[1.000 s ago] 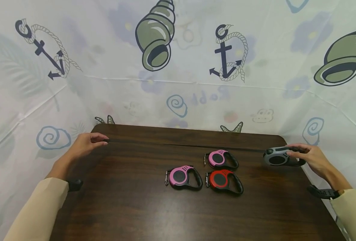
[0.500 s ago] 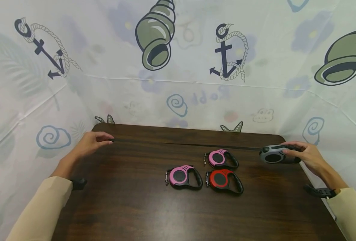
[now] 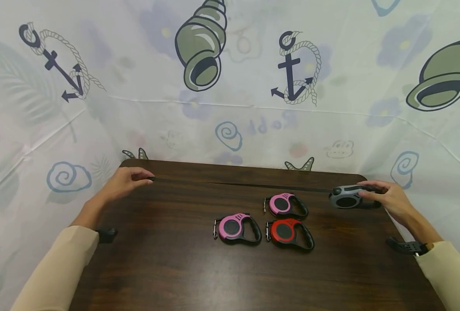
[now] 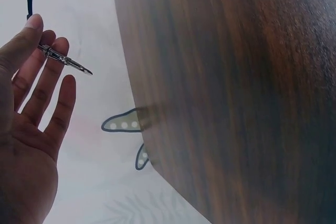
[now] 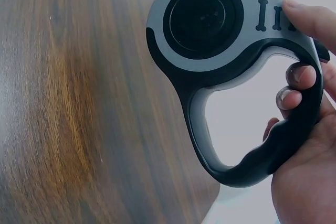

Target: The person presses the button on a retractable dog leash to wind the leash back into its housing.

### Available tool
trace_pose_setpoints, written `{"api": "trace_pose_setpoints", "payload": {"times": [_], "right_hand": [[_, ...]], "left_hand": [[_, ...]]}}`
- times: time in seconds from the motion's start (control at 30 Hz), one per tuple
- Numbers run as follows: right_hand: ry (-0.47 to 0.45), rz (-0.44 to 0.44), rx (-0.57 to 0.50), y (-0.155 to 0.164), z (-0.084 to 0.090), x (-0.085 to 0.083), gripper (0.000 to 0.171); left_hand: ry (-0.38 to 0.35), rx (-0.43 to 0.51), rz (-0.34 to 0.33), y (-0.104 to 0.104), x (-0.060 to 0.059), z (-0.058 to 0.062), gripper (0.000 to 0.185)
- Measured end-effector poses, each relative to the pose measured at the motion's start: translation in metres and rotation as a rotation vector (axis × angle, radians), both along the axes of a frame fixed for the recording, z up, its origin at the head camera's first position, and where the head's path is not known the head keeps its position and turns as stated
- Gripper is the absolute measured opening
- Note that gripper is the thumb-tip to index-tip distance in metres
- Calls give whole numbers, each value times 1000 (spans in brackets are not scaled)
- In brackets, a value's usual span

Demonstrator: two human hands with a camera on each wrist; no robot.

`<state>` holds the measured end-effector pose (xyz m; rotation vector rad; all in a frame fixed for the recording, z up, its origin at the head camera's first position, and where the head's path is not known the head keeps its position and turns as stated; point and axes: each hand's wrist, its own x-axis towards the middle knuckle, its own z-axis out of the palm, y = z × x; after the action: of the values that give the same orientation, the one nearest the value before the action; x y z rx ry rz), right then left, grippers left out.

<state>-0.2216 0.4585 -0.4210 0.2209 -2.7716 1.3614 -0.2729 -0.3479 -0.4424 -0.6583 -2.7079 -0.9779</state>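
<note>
Grey retractable leash (image 3: pixel 346 198) sits gripped by its handle in the right hand (image 3: pixel 389 201) at the bench (image 3: pixel 175 276) edge. Left hand (image 3: pixel 125 181) pinches the metal clip (image 4: pixel 65 61) of its taut black strap (image 3: pixel 245 185).

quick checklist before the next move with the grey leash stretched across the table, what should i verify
1. Right hand grips the grey leash by its handle: ok.
2. Left hand holds the metal clip at the fingertips: ok, though only a light pinch.
3. Black strap runs straight between both hands, no snag: ok.
4. Strap clear of the two pink leashes and the red leash: ok, it passes behind them.
5. Lock button state on the grey leash: cannot tell.
6. Grey leash over the table: not ok, it hangs at the right edge.
</note>
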Motion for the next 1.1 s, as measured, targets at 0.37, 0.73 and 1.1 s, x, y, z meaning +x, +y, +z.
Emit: {"api": "trace_pose_setpoints", "payload": {"times": [0.37,0.73,1.1], "right_hand": [[51,0,27,-20,-2,-4,35],[70,70,-6,-37,-1,-6,34],[58,87,21,-59,3,-10,36]], "left_hand": [[-41,26,-25,16,3,5,17],[-73,1,-29,28,-2,2,18],[-81,20,-68,44,-5,5,18]]}}
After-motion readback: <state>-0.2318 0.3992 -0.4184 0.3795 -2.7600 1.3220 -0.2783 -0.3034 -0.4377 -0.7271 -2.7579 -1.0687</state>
